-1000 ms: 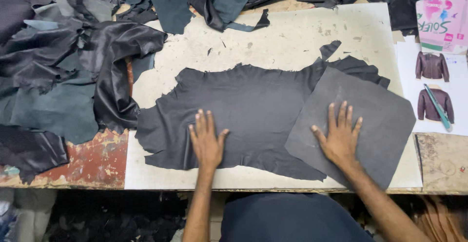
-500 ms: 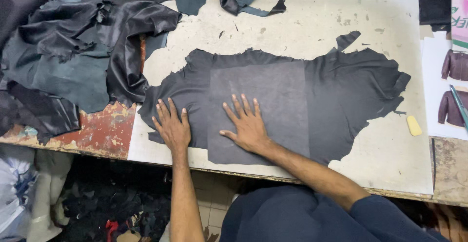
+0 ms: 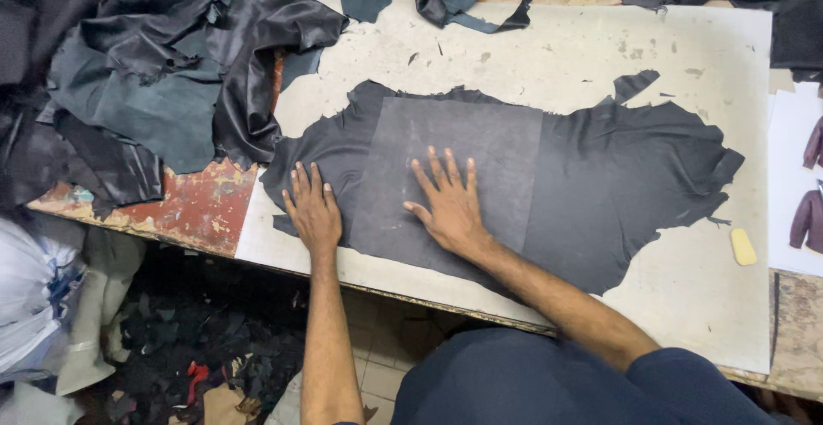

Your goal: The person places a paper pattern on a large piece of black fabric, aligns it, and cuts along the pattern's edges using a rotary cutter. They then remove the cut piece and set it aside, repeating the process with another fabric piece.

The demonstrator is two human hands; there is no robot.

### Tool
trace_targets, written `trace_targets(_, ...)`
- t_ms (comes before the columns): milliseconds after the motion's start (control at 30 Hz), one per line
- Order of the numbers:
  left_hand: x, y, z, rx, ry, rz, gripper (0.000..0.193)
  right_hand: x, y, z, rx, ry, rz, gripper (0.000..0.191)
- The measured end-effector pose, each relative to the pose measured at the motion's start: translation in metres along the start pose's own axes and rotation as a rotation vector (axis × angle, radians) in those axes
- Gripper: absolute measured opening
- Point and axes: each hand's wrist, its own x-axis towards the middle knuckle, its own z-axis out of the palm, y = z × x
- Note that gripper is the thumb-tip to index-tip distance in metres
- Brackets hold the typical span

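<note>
Black leather hide [image 3: 617, 185] lies flat at the cream bench [image 3: 711, 305] centre. Grey pattern board [image 3: 480, 155] rests on its 9 o'clock half. Right hand [image 3: 450, 206], fingers spread, presses the board; left hand [image 3: 313, 211], spread, flattens the hide. Advise firm, even pressure, with board edges kept inside the hide.
</note>
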Motion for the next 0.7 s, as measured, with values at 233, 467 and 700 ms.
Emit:
trace_targets(233, 0.001, 0.0, 0.001, 0.01, 0.029, 0.01, 0.049, -0.018, 0.005, -0.011, -0.093, -0.093, 0.073, 0.082)
trace_targets(467, -0.046, 0.06, -0.02, -0.229, 0.132, -0.069, 0.037, -0.008, 0.046, -0.021, -0.048, -0.135, -0.107, 0.071)
trace_targets(700, -0.09, 0.187, 0.0, -0.251, -0.252, -0.004, 0.092, 0.023, 0.116, -0.062, -0.301, -0.1, -0.328, 0.079)
